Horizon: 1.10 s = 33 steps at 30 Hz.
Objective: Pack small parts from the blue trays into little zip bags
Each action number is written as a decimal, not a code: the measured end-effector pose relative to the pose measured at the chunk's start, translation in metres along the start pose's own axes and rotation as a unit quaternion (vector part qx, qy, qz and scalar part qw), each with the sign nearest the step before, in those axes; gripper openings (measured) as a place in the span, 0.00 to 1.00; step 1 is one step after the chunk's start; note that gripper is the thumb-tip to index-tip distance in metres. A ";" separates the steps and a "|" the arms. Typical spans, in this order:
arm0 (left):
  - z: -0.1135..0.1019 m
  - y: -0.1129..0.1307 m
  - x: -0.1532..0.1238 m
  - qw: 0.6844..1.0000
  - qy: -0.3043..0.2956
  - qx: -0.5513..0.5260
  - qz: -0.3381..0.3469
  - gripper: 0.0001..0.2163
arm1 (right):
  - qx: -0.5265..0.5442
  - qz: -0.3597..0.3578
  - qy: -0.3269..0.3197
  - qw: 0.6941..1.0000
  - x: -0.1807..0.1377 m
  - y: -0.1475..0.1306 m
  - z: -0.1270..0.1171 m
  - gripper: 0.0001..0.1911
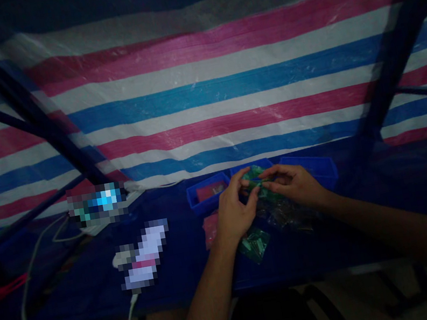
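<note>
Both hands hold a small green plastic bag (257, 182) above the table, in front of the blue trays. My left hand (237, 205) is closed on its left side, thumb and fingertips pinching the edge. From the right, my right hand (293, 185) pinches the same bag between thumb and fingers. Below them another green plastic bag (255, 244) lies flat with small pale pieces showing in it. A pink bag (210, 230) lies partly behind my left wrist. Clear bags with dark contents (288, 214) lie under my right hand.
A left blue tray (194, 202) holds something pink; a right blue tray (327, 167) and a middle one (235, 168) stand beside it. A blurred phone-like object (147, 255) with a white cable (131, 313) lies left, near a power strip (103, 220). Dark metal posts (397, 58) flank the striped sheet (206, 95).
</note>
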<state>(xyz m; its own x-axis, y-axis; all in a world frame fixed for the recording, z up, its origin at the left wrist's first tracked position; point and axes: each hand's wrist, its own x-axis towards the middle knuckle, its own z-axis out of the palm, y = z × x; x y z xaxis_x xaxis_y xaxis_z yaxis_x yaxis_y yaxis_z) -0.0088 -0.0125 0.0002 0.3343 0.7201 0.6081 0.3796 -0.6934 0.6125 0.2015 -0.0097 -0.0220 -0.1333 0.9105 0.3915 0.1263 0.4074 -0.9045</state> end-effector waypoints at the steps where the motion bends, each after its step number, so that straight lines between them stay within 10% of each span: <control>1: 0.000 0.000 0.000 1.000 0.007 0.007 0.001 0.22 | -0.007 0.005 0.001 1.000 0.000 -0.001 0.000 0.19; 7: 0.002 -0.003 0.000 0.999 0.031 -0.003 0.010 0.19 | 0.042 0.010 -0.015 0.999 0.000 -0.001 0.004 0.19; 14: -0.001 -0.007 0.002 0.997 0.049 0.045 0.028 0.13 | 0.072 0.000 0.135 0.988 0.013 0.003 -0.006 0.23; 25: 0.009 -0.024 -0.007 0.980 -0.123 0.146 0.058 0.09 | -0.139 -0.129 0.289 0.939 0.025 -0.004 -0.051 0.15; 33: 0.011 -0.034 -0.009 0.967 -0.160 0.197 0.012 0.10 | -0.353 -0.235 0.159 0.891 0.020 -0.004 -0.045 0.13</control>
<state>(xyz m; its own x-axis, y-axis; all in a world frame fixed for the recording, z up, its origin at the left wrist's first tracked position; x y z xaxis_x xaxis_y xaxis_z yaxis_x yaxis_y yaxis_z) -0.0154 0.0054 -0.0318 0.5736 0.7185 0.3933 0.6466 -0.6919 0.3211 0.2421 0.0100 -0.0029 -0.0634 0.5556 0.8290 0.7328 0.5898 -0.3392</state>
